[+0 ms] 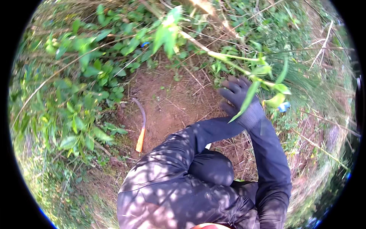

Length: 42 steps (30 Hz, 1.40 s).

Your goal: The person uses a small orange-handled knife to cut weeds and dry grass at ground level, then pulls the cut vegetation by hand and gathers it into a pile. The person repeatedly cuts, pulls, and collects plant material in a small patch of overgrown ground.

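My right hand (238,96), in a dark knit glove, is just right of the bare soil patch, at the edge of the greenery. Its fingers are spread, and nothing shows held in them. A leafy stem (234,65) with a blue flower (284,106) hangs in front of it, close to the camera. My left forearm reaches across to the right wrist; the left hand is hidden behind that wrist and sleeve. To the left, on reddish soil (168,111), lies a sickle (140,139) with an orange handle and a thin curved blade, touched by neither hand.
Dense leafy plants (94,71) stand at the left and top. Dry twigs (323,47) and fine grass (297,77) are at the right. A thin arching stem (48,78) crosses the upper left. My bent knee (213,167) is below my forearms.
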Tool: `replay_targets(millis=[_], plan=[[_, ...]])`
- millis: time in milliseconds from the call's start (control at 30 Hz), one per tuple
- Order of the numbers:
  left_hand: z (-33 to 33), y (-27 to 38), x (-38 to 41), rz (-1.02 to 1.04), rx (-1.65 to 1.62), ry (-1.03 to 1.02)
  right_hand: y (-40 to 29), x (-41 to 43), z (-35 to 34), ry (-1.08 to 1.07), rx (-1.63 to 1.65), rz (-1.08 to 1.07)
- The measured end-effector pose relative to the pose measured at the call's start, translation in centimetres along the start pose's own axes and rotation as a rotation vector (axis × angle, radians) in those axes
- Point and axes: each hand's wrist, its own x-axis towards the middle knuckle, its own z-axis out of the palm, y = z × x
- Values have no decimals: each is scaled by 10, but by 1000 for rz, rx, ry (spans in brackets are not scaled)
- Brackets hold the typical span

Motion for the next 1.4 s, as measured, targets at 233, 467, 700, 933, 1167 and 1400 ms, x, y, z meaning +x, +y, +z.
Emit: replay_targets(millis=[233,467,700,933,1167,1400], plan=[[-78,-25,-148,-399,-35,360,52,117,-53,178,-618,208],[-218,-68,-210,-769,436,826,213,-53,-53,-73,-600,948],[-347,-79,-147,-662,579,1044,278,-110,49,195,-165,852],[-472,-100,-49,-858,274,1097,269,-119,60,403,-172,602],[-380,-142,137,-471,687,383,172,-80,-13,395,-394,723],[-98,-97,185,-43,378,-491,22,-32,-63,502,-544,-48]])
